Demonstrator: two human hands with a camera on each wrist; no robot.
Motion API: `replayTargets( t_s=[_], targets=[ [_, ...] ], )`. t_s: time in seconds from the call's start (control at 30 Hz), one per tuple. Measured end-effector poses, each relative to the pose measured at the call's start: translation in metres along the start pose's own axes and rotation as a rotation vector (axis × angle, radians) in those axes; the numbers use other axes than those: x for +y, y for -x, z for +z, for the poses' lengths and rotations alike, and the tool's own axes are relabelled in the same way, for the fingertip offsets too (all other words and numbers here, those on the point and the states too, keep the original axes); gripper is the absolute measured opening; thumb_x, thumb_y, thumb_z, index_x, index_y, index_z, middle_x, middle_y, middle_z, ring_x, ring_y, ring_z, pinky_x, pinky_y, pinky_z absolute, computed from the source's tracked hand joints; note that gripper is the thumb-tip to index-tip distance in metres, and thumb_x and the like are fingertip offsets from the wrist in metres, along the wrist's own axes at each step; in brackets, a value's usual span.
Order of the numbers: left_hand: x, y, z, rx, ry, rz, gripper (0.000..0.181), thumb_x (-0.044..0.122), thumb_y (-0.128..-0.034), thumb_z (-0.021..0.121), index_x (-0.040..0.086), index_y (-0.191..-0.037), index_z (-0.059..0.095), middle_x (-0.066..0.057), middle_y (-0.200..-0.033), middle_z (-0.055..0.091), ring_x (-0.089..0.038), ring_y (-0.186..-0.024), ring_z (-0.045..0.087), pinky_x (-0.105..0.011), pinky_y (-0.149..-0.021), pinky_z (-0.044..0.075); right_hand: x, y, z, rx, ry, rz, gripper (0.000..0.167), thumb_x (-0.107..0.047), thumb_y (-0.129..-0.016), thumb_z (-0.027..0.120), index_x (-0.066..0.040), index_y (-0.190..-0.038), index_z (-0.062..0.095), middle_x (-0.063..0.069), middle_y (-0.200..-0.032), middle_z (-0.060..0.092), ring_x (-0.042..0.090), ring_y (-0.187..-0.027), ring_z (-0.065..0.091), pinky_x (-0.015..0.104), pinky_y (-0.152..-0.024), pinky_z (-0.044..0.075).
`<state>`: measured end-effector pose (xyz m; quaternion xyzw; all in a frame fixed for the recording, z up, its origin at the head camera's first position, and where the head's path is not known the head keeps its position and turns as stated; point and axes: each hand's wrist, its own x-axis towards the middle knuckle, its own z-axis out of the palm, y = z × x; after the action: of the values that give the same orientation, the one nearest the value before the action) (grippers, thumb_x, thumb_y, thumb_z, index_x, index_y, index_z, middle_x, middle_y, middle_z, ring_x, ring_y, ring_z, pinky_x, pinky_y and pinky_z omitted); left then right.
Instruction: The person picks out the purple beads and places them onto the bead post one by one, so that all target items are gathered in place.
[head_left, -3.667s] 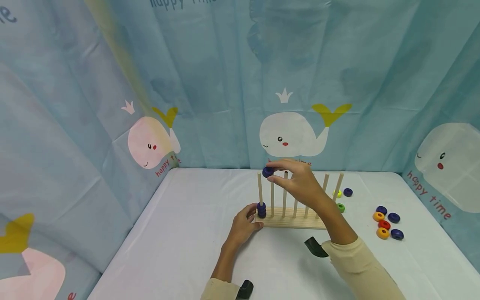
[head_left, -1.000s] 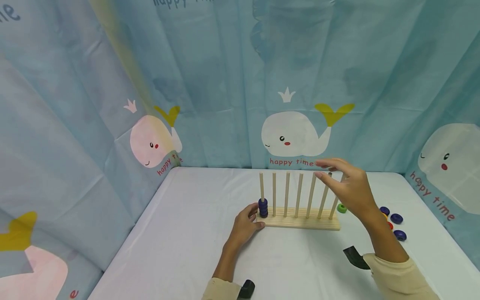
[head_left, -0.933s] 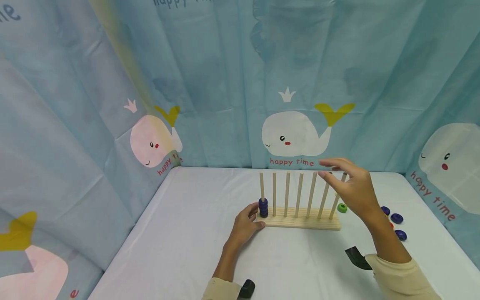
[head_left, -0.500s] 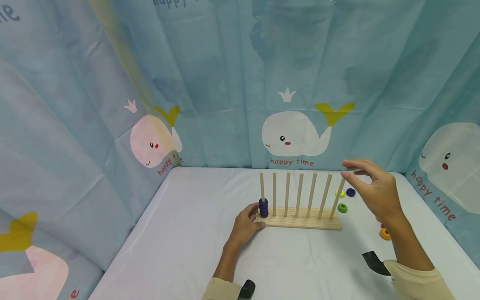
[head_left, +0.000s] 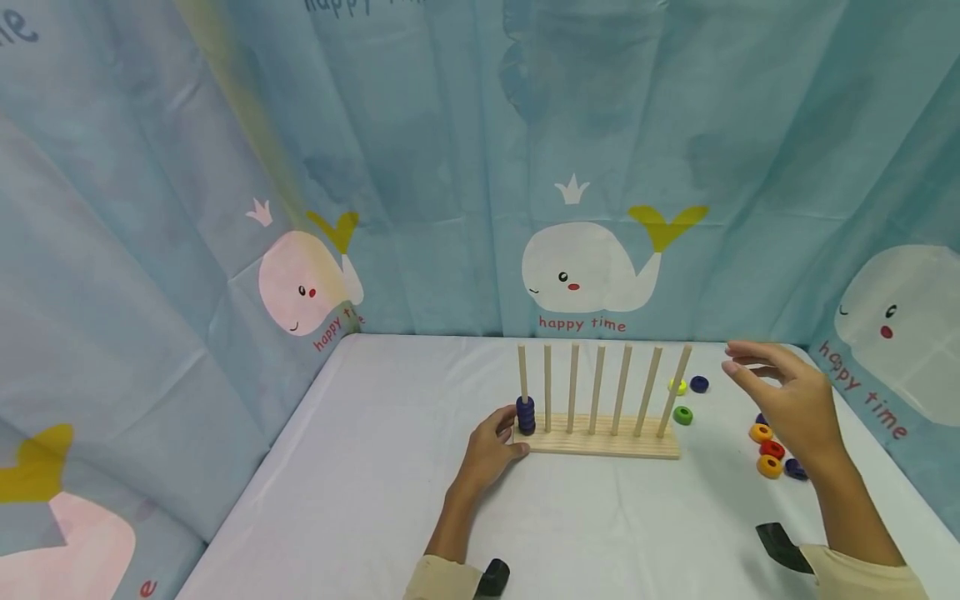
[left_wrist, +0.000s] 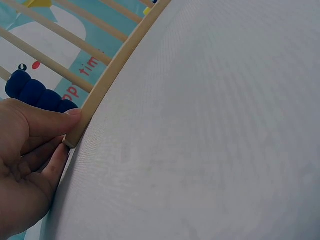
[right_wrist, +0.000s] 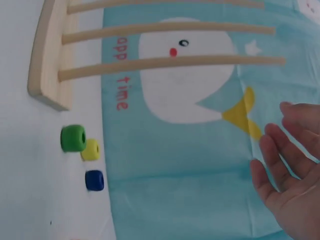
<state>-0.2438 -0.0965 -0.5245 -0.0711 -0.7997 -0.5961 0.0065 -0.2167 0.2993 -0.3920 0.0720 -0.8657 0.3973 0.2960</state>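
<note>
A wooden peg rack (head_left: 600,443) with a row of upright pegs stands on the white table. Dark blue beads (head_left: 526,415) are stacked on its leftmost peg. My left hand (head_left: 486,450) grips the left end of the base; the left wrist view shows the thumb against the base edge (left_wrist: 112,75), fingers on the other side. To the right of the rack, my right hand (head_left: 798,404) hovers with relaxed, spread fingers and nothing between them. Below and beside it lie red (head_left: 772,450), orange (head_left: 769,466) and dark blue beads (head_left: 796,470), partly hidden by the hand and wrist.
Near the rack's right end lie a green bead (head_left: 682,415), a yellow bead (head_left: 678,387) and a dark blue bead (head_left: 699,384). A light blue curtain (head_left: 435,250) with whale prints hangs behind and beside the table (head_left: 360,467).
The right hand held a dark blue bead over the left pegs earlier; it has let go and moved right, past the rack. The leftmost stack is taller. The left hand stays put.
</note>
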Motion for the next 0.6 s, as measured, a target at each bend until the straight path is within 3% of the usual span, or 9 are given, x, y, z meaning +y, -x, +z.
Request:
replayTargets(
  t_s=[0.2,0.43,0.6],
  targets=[
    [0.0,0.0,0.0,0.001,-0.012,-0.002,0.067,-0.004,-0.0878,0.078,0.0,-0.151,0.055,-0.02,-0.152,0.058,-0.035,-0.144,0.054,-0.034,-0.121,0.048,0.018,0.004,-0.009,-0.001,0.034,0.067,0.037,-0.025,-0.103,0.071,-0.006,-0.134,0.071,-0.026,-0.117,0.063,-0.021,-0.103,0.05,-0.008,-0.084,0.039],
    [0.001,-0.001,0.0,0.0,-0.013,-0.013,0.067,-0.003,-0.0888,0.078,0.001,-0.152,0.054,-0.018,-0.152,0.058,-0.033,-0.144,0.054,-0.033,-0.121,0.048,0.038,0.01,-0.018,-0.009,0.017,0.112,0.04,-0.024,-0.103,0.071,-0.001,-0.135,0.069,-0.039,-0.112,0.056,-0.023,-0.101,0.051,-0.008,-0.083,0.041],
    [0.001,0.0,0.0,0.001,-0.008,-0.017,0.068,-0.004,-0.0882,0.078,0.001,-0.151,0.054,-0.018,-0.152,0.059,-0.034,-0.144,0.054,-0.032,-0.12,0.048,0.049,0.012,-0.022,-0.01,0.007,0.15,0.042,-0.027,-0.103,0.072,-0.003,-0.137,0.068,-0.039,-0.112,0.058,-0.026,-0.101,0.051,-0.007,-0.081,0.044]
  ],
)
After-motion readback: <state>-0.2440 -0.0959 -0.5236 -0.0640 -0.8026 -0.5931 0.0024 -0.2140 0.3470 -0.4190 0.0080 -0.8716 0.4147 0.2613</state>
